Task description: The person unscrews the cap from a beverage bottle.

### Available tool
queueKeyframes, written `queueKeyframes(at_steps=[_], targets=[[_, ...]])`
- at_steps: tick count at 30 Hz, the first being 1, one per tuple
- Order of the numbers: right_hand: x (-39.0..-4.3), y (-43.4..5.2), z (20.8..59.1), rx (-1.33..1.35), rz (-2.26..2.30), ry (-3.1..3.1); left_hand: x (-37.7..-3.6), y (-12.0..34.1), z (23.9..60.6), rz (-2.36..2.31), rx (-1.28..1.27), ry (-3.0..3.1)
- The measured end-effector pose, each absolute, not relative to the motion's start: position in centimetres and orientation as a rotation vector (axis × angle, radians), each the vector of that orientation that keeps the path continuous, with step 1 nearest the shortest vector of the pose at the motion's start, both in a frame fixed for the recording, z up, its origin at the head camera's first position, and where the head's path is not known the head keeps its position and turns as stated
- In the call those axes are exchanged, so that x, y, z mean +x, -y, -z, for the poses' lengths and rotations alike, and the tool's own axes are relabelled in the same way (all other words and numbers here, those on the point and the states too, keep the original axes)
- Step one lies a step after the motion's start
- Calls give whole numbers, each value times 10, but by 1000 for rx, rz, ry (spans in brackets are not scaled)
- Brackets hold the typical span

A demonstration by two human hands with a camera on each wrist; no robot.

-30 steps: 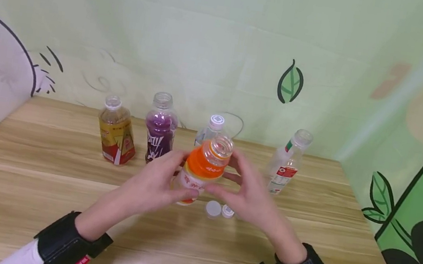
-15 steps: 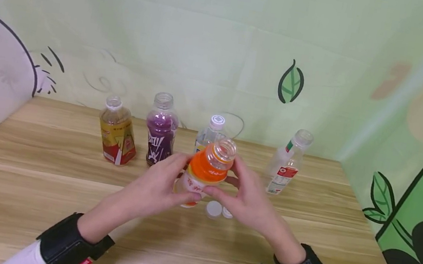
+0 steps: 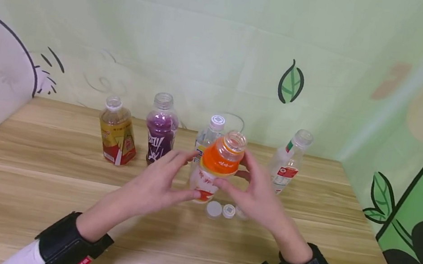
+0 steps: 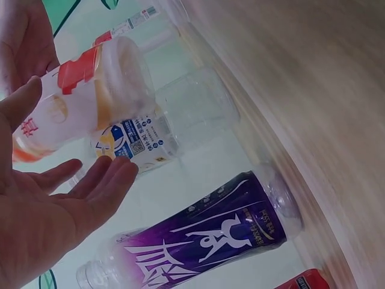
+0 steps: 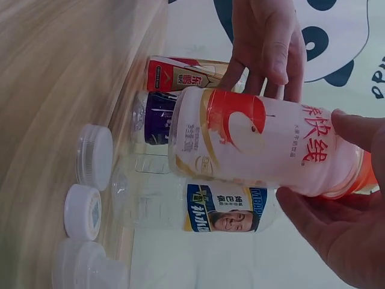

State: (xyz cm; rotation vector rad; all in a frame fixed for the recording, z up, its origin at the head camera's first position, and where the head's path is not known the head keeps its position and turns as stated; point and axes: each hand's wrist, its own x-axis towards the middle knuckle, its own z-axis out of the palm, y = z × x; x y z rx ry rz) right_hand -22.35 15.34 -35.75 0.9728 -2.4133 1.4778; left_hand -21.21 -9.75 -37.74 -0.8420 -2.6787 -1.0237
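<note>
My right hand (image 3: 261, 198) grips a capless plastic drink bottle (image 3: 220, 163) with an orange upper band and a pale label, thumb in front and fingers behind. The bottle leans a little and its base hangs above the table in the right wrist view. My left hand (image 3: 159, 179) is beside the bottle with fingers spread and relaxed, thumb tip close to its lower label. Below the bottle lie white caps: a wide cap (image 3: 214, 209), a smaller cap (image 3: 229, 211) and a clear-white cap (image 5: 90, 268) partly hidden by my right hand in the head view.
On the wooden table (image 3: 45, 171), a gold-and-red bottle (image 3: 117, 134) and a purple bottle (image 3: 160, 131) stand at the back left, both capless. A clear capped bottle (image 3: 211, 134) is behind the held one. Another capless clear bottle (image 3: 286, 166) stands right, before the printed backdrop (image 3: 207, 49).
My right hand has carried the orange-banded bottle to the right. My left hand's fingers have come away from it. The small white cap shows again, with another cap beside it.
</note>
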Motion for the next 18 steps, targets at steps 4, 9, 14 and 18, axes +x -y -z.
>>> queueKeyframes(at_steps=[4, 9, 14, 18], targets=[[-224, -156, 356, 884, -1453, 2441, -213, 98, 377, 999, -823, 2687], [-227, -159, 355, 770, -1430, 2501, -212, 99, 378, 991, -805, 2708], [-230, -163, 354, 665, -1418, 2548, -213, 99, 378, 980, -787, 2731], [-233, -167, 353, 599, -1403, 2575, -213, 100, 379, 958, -776, 2755]])
